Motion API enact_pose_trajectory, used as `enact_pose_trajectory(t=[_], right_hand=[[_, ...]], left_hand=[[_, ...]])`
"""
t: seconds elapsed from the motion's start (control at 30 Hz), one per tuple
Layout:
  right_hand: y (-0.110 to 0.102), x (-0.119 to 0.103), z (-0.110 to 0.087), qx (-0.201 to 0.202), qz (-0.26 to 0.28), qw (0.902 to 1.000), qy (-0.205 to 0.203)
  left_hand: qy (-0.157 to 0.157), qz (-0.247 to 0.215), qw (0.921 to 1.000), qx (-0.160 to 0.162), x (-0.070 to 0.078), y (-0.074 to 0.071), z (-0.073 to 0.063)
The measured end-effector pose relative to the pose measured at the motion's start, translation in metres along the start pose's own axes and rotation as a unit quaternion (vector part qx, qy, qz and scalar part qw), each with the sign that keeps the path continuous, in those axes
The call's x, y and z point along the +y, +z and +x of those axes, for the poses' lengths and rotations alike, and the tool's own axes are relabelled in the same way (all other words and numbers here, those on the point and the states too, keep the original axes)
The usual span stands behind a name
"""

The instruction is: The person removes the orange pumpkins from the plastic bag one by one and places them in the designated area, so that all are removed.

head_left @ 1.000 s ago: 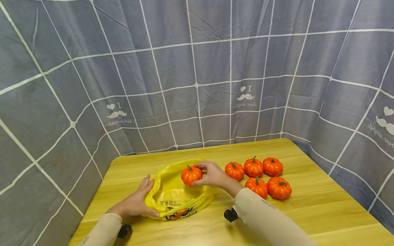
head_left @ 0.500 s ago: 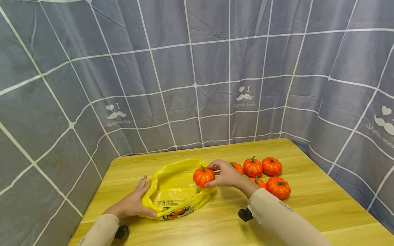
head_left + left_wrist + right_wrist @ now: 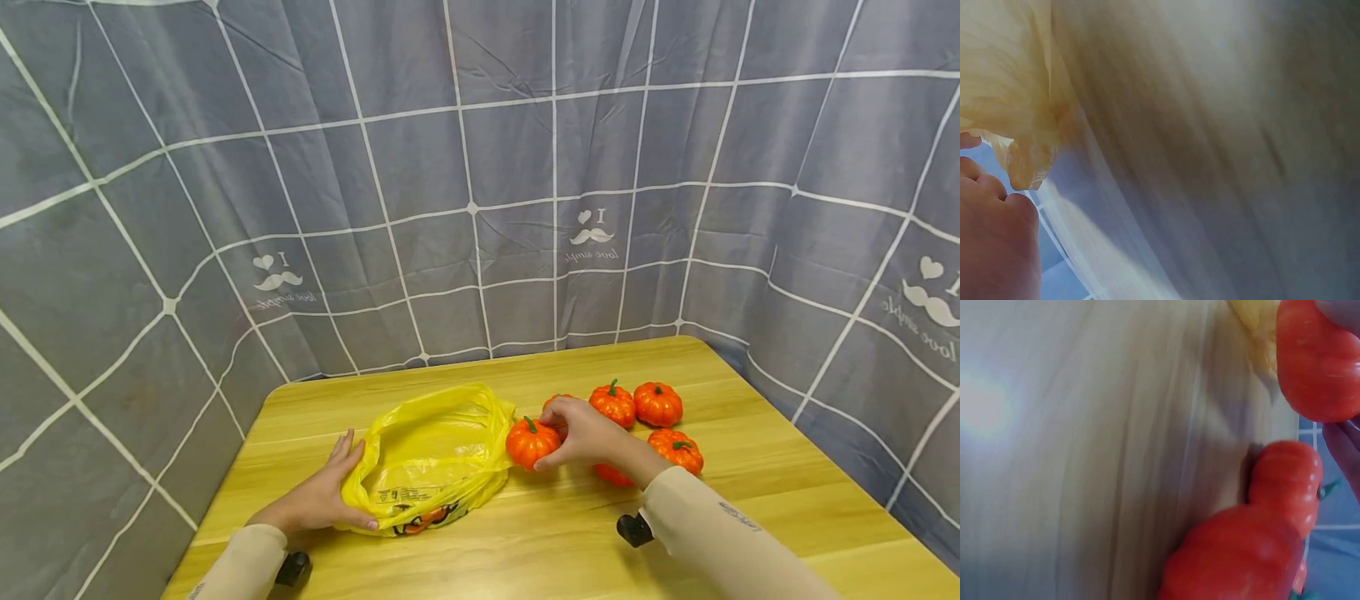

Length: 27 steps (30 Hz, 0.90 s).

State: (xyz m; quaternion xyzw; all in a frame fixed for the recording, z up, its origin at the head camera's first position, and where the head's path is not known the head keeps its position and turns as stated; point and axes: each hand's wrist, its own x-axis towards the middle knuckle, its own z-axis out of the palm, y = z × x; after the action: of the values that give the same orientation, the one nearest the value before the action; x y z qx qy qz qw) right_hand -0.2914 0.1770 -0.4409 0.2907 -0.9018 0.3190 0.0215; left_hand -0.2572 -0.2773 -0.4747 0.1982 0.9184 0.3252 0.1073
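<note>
A small orange pumpkin (image 3: pixel 531 443) with a green stem is pinched between the thumb and fingers of my right hand (image 3: pixel 581 433), just right of a yellow plastic bag (image 3: pixel 427 450). The right wrist view also shows this pumpkin (image 3: pixel 1316 362) between the fingers. The bag lies with its wide mouth turned up, printed on its front. My left hand (image 3: pixel 322 492) rests against the bag's left side, fingers extended and thumb along the lower front. In the left wrist view, part of the bag (image 3: pixel 1010 81) hangs close to the hand (image 3: pixel 997 244).
Several more pumpkins (image 3: pixel 658 405) are grouped on the right of the wooden table (image 3: pixel 480 558); my right hand and forearm partly cover some. A grey curtain (image 3: pixel 420 192) with white grid lines surrounds the table's back and sides.
My right hand has carried the pumpkin rightward from over the bag's mouth to beside its right edge, toward the other pumpkins. The left hand stays at the bag.
</note>
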Motion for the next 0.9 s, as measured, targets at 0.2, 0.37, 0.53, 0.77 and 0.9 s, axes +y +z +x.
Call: enact_pose_trajectory(t=[0.2, 0.37, 0.53, 0.77, 0.9], right_hand=[[-0.008, 0.004, -0.013, -0.031, -0.035, 0.9989, -0.002], [-0.01, 0.011, -0.02, -0.043, -0.063, 0.997, -0.016], [-0.011, 0.019, -0.026, -0.044, -0.089, 0.9939, -0.049], [-0.014, 0.022, -0.031, -0.04, -0.119, 0.9906, -0.054], [-0.018, 0.02, -0.033, -0.039, -0.117, 0.992, -0.03]], left_hand=[[-0.002, 0.002, 1.0, 0.001, 0.0, 0.001, -0.001], [-0.006, 0.004, 1.0, 0.003, 0.001, 0.002, -0.002], [-0.009, 0.003, 1.0, 0.002, 0.003, 0.003, -0.002], [-0.006, 0.0, 1.0, -0.001, 0.004, 0.004, -0.001], [-0.005, 0.004, 1.0, 0.0, 0.004, 0.004, 0.0]])
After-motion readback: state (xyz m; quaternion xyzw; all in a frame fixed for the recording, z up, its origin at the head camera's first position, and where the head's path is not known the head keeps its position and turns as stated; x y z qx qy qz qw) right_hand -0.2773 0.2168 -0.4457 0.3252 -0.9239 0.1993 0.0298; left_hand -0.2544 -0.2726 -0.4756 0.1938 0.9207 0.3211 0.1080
